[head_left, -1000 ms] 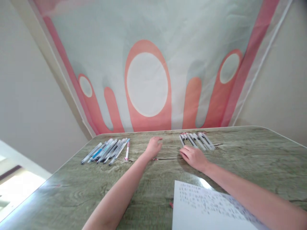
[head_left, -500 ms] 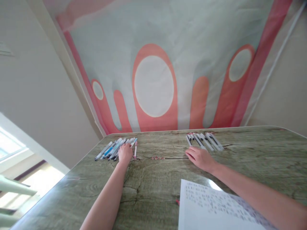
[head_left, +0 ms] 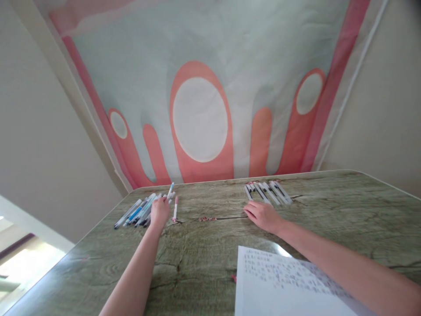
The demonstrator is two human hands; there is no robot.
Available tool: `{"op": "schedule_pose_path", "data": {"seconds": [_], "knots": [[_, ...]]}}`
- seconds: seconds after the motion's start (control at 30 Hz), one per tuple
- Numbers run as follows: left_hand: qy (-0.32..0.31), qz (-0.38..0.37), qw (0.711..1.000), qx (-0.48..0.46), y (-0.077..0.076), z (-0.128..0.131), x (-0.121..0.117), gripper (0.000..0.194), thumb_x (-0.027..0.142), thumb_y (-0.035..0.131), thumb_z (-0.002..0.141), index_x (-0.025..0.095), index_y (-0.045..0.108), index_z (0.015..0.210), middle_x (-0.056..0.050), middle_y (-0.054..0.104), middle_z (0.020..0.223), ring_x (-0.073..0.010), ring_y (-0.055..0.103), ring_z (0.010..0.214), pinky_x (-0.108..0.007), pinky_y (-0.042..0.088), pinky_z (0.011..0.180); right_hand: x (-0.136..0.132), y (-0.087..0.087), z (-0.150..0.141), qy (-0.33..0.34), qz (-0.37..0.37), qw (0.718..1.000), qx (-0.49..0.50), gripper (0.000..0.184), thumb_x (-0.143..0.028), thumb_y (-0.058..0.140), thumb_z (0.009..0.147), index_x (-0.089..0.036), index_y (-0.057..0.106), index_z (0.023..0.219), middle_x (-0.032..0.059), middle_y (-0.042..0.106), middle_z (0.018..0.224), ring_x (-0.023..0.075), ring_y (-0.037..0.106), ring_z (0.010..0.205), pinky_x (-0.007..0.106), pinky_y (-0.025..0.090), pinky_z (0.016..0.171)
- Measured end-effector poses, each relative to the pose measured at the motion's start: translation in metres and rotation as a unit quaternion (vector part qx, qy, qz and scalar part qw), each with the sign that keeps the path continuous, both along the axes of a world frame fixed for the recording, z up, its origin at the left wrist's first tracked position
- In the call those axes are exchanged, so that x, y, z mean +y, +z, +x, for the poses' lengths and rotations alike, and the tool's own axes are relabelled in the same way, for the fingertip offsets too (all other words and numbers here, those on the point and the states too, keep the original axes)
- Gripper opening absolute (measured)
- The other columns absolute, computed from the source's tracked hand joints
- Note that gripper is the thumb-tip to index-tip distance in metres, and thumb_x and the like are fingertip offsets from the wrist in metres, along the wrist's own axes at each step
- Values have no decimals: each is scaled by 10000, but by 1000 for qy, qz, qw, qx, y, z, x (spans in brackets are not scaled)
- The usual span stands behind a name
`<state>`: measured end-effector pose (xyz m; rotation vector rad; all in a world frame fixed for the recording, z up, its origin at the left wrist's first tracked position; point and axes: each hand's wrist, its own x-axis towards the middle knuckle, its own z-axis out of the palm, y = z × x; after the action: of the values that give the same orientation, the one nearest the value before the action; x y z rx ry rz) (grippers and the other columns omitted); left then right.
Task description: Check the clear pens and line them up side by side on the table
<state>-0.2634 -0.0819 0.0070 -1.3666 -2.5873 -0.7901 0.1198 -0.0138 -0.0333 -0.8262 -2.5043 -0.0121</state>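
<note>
On the left of the table lies a loose pile of pens [head_left: 133,215], mostly white, grey and blue with dark ends. My left hand [head_left: 160,210] is over the right side of that pile, its fingers closed on a light-blue and white pen [head_left: 170,189] that tilts up past the fingertips. Just right of this hand a pink and white pen [head_left: 175,208] lies by itself. My right hand [head_left: 262,215] rests on the table with fingers laid out, at the near end of a row of clear pens with black parts [head_left: 270,193].
A sheet of paper with handwriting [head_left: 263,285] lies at the near right, partly under my right forearm. The wood-patterned table [head_left: 197,245] reaches back to a wall hanging with pink and orange shapes [head_left: 204,169].
My left hand has lifted the light-blue pen, whose end now stands up above the pile. My right hand stays by the row of clear pens. The view has shifted a little to the right.
</note>
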Motion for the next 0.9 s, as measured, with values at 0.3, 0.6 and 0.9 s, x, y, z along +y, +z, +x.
{"op": "schedule_pose_path", "data": {"seconds": [0.3, 0.6, 0.9], "knots": [[-329, -24, 768, -549, 2, 157, 15, 346, 381, 556, 720, 119, 562, 947, -29, 564, 763, -46, 473, 549, -159, 365, 505, -1, 6, -2, -22, -73, 985, 154, 273, -301, 343, 877, -186, 553, 1007, 55, 616, 884, 141, 570, 773, 248, 419, 709], [-418, -134, 602, -667, 0, 240, 32, 269, 304, 608, 708, 111, 568, 891, -23, 558, 732, -21, 457, 502, -139, 314, 441, 13, 11, 4, -82, -210, 883, 412, 393, -349, 208, 897, -180, 369, 1213, 92, 607, 951, 119, 500, 507, 252, 454, 517], [-377, -93, 622, -680, -9, 240, 31, 331, 431, 597, 678, 124, 500, 751, 32, 468, 640, 10, 291, 400, -122, 173, 349, 2, 13, 3, -16, -188, 928, 322, 303, -364, 330, 875, -184, 569, 927, 44, 619, 831, 146, 583, 716, 255, 450, 679]]}}
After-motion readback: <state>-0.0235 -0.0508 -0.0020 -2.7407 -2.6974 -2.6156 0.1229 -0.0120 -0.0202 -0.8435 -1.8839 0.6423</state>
